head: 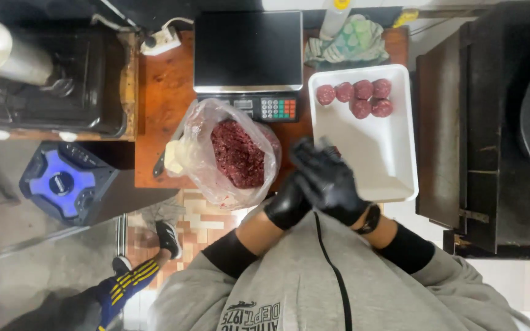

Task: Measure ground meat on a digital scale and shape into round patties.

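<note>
Pressing together above the wooden table's front edge, the person's black-gloved left hand and black-gloved right hand are cupped palm to palm, right over left; motion blur hides whether anything sits between them. Just left of the hands, a clear plastic bag of red minced meat lies open. Just right, a white rectangular tray holds six round red meatballs at its far end. Behind the bag stands a black digital scale.
</note>
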